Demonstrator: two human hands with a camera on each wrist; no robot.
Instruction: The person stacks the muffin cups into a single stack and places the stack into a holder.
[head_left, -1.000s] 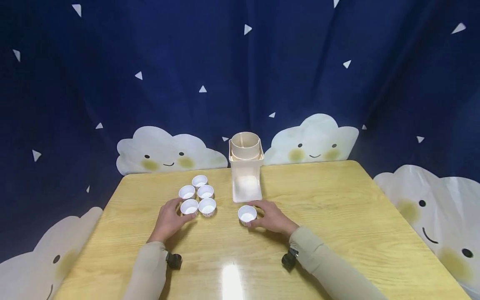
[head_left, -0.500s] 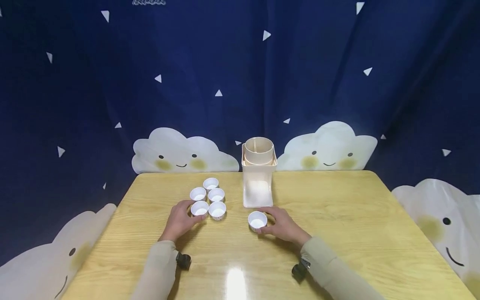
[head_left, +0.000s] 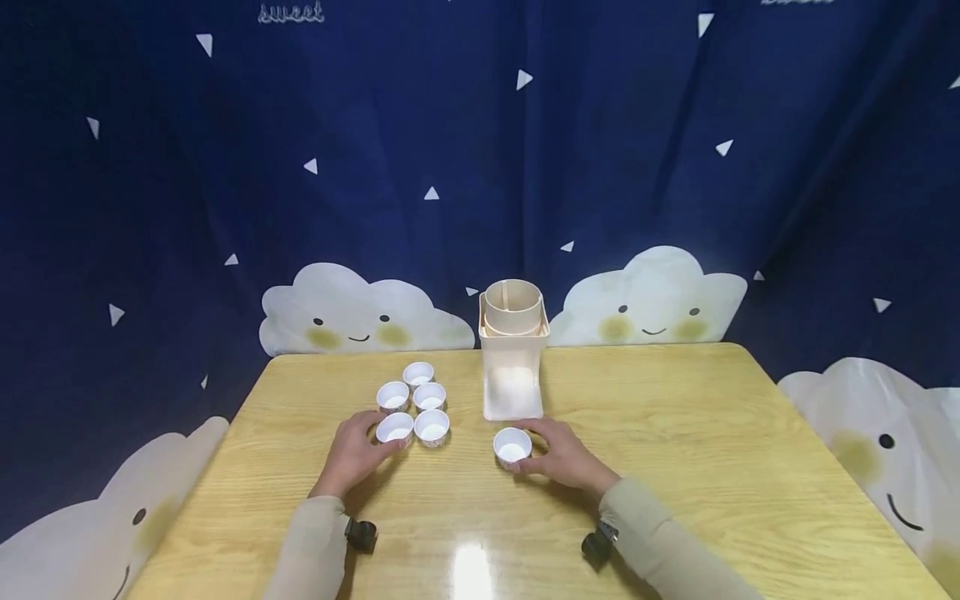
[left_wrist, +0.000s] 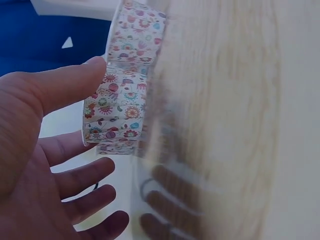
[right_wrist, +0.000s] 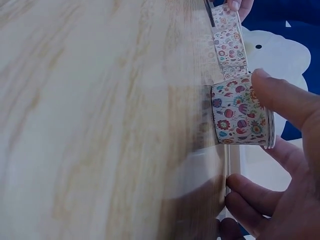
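My left hand (head_left: 357, 454) pinches a small paper baking cup (head_left: 395, 428), the front left one of a cluster on the table. In the left wrist view its thumb lies at the rim of that flower-printed cup (left_wrist: 115, 107), with the index finger on the far side and the other fingers spread. A single paper baking cup (head_left: 512, 447) stands upright at the table's middle. My right hand (head_left: 564, 454) holds it between thumb and index finger. Seen from the right wrist, the cup (right_wrist: 237, 112) has a coloured flower print and appears to be several nested together.
Several more white-lined cups (head_left: 429, 397) stand upright close together beside the left hand. A beige plastic stand (head_left: 512, 383) with a round cylinder on top is behind the right hand's cup. A blue curtain (head_left: 375, 142) hangs behind the wooden table (head_left: 652, 417).
The head view has shifted, so the whole scene sits lower and farther right in it. Both hands keep their grip, and the cups have not visibly moved on the table.
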